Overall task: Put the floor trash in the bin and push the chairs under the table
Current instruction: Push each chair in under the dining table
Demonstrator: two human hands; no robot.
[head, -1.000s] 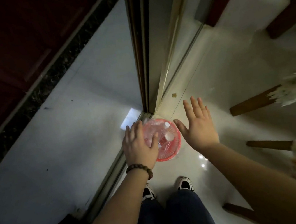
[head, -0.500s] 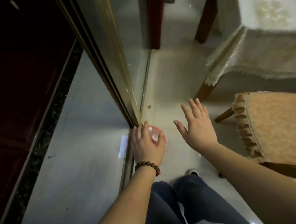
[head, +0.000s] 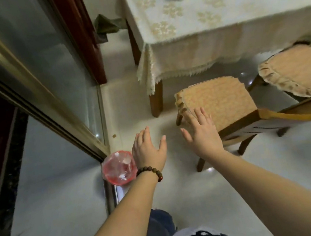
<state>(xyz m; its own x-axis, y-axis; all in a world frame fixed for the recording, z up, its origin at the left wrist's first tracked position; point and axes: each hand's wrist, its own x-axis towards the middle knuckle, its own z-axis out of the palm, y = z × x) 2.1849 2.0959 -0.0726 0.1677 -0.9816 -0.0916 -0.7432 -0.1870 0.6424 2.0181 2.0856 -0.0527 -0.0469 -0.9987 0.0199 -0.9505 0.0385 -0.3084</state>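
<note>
We hold both hands, left (head: 149, 152) and right (head: 202, 135), empty and spread, reaching toward the cushioned wooden chair (head: 220, 105) (pulled clear of the cloth-covered desk (head: 207, 22)); the red plastic bin (head: 118, 168) sits by the glass door.

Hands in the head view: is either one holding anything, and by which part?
Nothing is held. The left hand is open with fingers spread, beside the red bin. The right hand is open too, in front of the chair seat's corner.
</note>
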